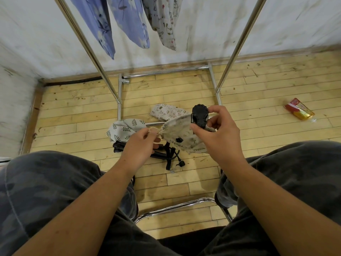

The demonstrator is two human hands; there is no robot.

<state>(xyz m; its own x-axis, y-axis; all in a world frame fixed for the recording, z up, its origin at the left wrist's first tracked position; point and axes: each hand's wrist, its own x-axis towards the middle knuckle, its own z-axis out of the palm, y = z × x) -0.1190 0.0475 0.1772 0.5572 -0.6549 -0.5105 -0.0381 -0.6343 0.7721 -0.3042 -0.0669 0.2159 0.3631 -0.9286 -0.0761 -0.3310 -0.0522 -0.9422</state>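
1. Held pouch [180, 133]: coarse woven cloth, off-white, matt and speckled. Its drawstring [154, 130] is pale twisted cord.
2. Black piece [200, 115]: matt, knobbly surface; plastic or rubber, cannot tell which.
3. Floor [73, 111]: pale yellow wooden boards with a dull sheen, scuffed and stained.
4. Rack [86, 43]: polished metal tube, mirror-bright.
5. Packet [299, 109]: glossy plastic film.
6. Wall [276, 24]: matt white, smudged.
7. Leaf-print pouch [123, 128]: soft matt cloth.
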